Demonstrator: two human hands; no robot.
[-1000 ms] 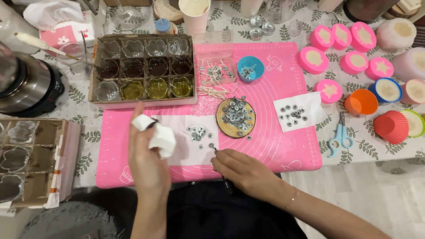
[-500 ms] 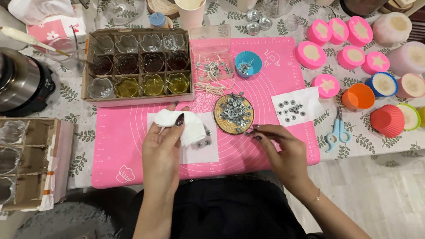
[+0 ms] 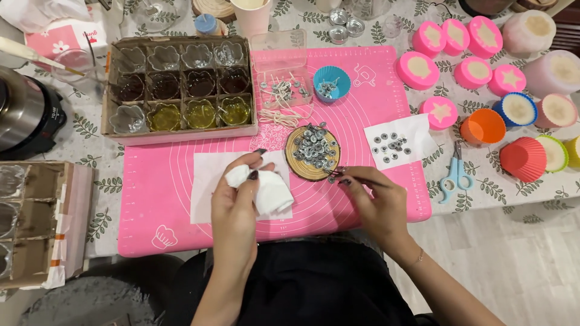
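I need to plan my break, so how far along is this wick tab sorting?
Done: a few tabs lie on the paper. In hand: the right hand picks at the wooden disc with tweezers; the left hand holds a tissue. Left: the disc is still heaped.
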